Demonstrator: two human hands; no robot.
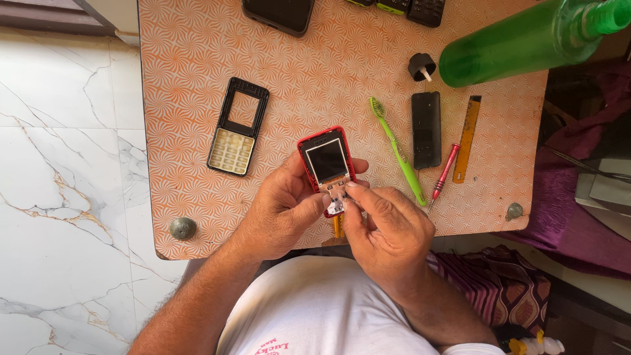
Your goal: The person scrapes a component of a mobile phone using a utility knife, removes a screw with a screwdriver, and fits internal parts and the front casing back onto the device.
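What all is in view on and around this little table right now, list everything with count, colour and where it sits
opened phone: 1, red, held above table's near edge
phone front cover: 1, black, pale keypad, table left
toothbrush: 1, green, right of phone
battery: 1, black, beside toothbrush
screwdriver: 1, red, right of battery
ruler: 1, orange, table right
bottle: 1, green, top right
small cap: 1, black, beside bottle
phones: several, dark, far edge
table: 1, orange patterned
left hand: holding phone
right hand: fingers on phone's lower part

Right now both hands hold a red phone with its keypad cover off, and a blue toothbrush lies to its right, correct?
Not quite: in the head view the toothbrush is green. The left hand and right hand do hold the red phone.
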